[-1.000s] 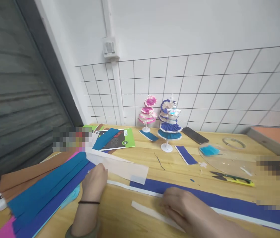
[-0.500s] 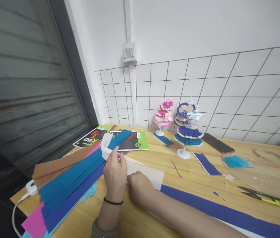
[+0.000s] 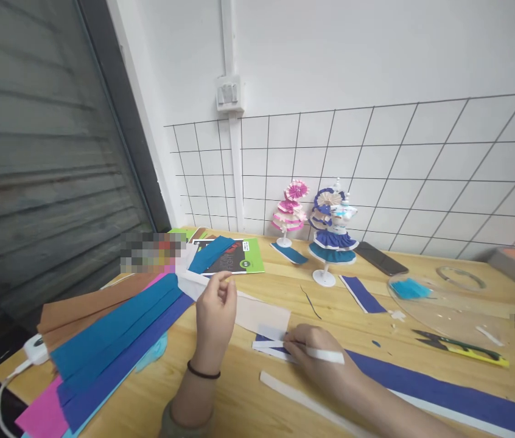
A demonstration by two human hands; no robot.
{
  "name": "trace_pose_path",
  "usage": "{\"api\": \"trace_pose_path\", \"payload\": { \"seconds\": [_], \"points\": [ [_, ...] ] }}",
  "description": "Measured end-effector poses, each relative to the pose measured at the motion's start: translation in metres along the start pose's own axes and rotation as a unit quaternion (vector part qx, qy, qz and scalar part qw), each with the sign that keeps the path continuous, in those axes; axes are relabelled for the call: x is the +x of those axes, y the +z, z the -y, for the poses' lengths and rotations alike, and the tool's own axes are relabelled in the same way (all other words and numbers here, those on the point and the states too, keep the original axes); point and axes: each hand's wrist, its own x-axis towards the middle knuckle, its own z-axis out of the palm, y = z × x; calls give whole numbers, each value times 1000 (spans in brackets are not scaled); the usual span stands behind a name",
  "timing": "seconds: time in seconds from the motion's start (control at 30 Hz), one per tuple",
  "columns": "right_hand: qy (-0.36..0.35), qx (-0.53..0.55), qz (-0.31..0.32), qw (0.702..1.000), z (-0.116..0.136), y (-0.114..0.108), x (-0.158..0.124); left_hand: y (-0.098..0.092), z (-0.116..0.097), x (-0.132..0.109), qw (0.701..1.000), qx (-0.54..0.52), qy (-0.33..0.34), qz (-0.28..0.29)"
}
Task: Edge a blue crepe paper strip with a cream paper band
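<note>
My left hand (image 3: 216,313) is raised over the table with its fingers curled together in a pinch; what is between them, if anything, is hidden. Behind it runs a wide, sheer white paper strip (image 3: 264,316) that comes off the pile on the left. My right hand (image 3: 319,359) pinches a narrow white strip (image 3: 267,345), which sticks out at both sides of the fingers. Under that hand lies a long dark blue paper strip (image 3: 426,386) with a white band along its near edge. Another narrow white strip (image 3: 298,395) rests on the wood nearer me.
Brown, teal, blue and pink paper strips (image 3: 115,328) pile up at left. Small ruffled dress figures, one pink (image 3: 290,210) and blue ones (image 3: 334,240), stand at the back. A phone (image 3: 381,258), yellow-handled thread snips (image 3: 461,348) and a clear disc (image 3: 444,313) lie right.
My right hand has moved right, away from my left hand, and the narrow white strip now shows in its fingers. The view has turned slightly right. My left hand has closed a little more.
</note>
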Motion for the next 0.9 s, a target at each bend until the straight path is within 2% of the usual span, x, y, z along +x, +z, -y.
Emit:
{"api": "trace_pose_path", "payload": {
  "seconds": [0.07, 0.17, 0.4, 0.7, 0.9],
  "points": [
    [13, 7, -8, 1000, -1, -2, -9, 6, 5, 1, 997, 19, 5, 74],
    [32, 12, -17, 999, -1, -6, -18, 13, 10, -1, 987, 44, 20, 151],
    [65, 6, -20, 998, -15, -12, -35, 14, 9, -7, 961, 81, 39, 261],
    [133, 27, -24, 990, -48, -27, -70, 12, 9, -7, 949, 98, 33, 298],
    [205, 53, -127, 969, -72, -32, -97, 14, 5, -8, 946, 91, 48, 307]
  ]
}}
